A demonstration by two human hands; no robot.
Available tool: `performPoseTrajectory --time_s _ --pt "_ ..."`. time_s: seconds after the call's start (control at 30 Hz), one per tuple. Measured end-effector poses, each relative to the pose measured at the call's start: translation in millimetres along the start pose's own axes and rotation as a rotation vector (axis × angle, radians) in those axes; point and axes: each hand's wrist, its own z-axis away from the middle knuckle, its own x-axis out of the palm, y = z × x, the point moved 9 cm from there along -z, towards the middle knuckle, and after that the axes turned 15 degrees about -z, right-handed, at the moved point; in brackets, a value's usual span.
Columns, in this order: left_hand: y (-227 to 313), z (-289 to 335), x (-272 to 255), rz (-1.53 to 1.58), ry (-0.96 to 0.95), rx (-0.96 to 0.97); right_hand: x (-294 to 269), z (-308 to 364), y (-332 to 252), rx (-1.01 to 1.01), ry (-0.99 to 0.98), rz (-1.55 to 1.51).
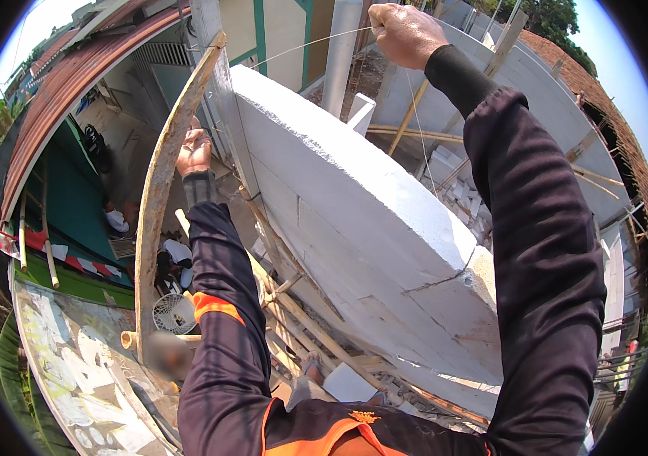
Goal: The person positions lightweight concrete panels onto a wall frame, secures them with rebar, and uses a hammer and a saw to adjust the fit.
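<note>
My right hand (409, 36) is raised above the far end of a white block wall (354, 171), fingers pinched on a thin pale string (310, 42). One length of the string runs left toward an upright wooden post (225, 99); another hangs down beyond the wall. My left hand (195, 152) is lifted on the wall's left side, between the post and a long weathered wooden plank (158, 182) that looks bowed. Its fingers are curled closed, and whatever they may hold is too small to tell. The wall's top shows a rough white face.
Bamboo poles (305, 319) form a scaffold left of the wall, with my feet below. People are down at ground level near a white basket (174, 313). A rusty corrugated roof (73, 91) stands left. Broken blocks (461, 186) lie beyond the wall, near a grey pipe (341, 57).
</note>
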Motion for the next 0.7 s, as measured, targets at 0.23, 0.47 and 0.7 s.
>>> performPoseTrajectory --time_s 0.23,0.47,0.7 --pt "-38 12 7 -0.305 0.211 -0.028 -39 18 59 -0.007 0.115 0.149" --pt "-56 32 27 -0.616 0.189 -0.066 -165 50 72 -0.031 0.397 0.176" --pt "-58 122 17 -0.846 0.344 -0.098 -334 151 87 0.072 0.498 0.347"
